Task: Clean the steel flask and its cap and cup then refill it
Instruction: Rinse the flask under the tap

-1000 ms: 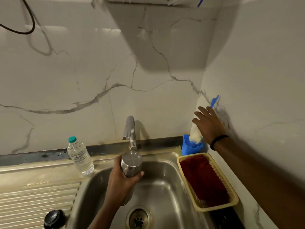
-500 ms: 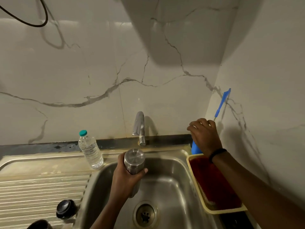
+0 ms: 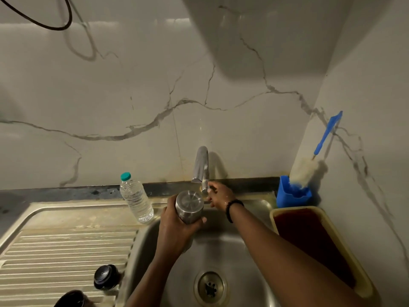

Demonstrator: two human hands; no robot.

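— Marble-look wall tiles (image 3: 132, 96) behind, two walls meeting in a corner at the right. What lies below them?

— One steel sink (image 3: 221, 247) with a ribbed draining board (image 3: 66, 247) on its left, set into the counter (image 3: 13, 196). One drain (image 3: 210, 286) at the bottom of the bowl.

— And beside the sink?

— One yellow basket (image 3: 345, 247) on the right with a red cloth (image 3: 309, 240) inside. Behind it, one blue holder (image 3: 287, 196) in the corner, with one bottle brush (image 3: 307, 169) standing in it, its blue handle leaning on the wall.

— The flask?

— One steel flask (image 3: 189, 207), held above the sink bowl just below the tap (image 3: 201, 165), its flat round end turned towards the camera. The left hand (image 3: 174, 227) is wrapped round its body, thumb on the right side.

— The other hand?

— Of the two hands, the right hand (image 3: 218, 194) reaches to the tap, fingertips pinching the small knob at the base of the spout. A black band sits on that wrist.

— Anything smaller?

— One clear plastic bottle (image 3: 136, 198) with a green cap, upright on the sink edge left of the flask. Two dark round pieces on the draining board: one black cap (image 3: 105, 276), and one darker piece (image 3: 70, 299) cut off by the lower edge, which I cannot tell for certain.
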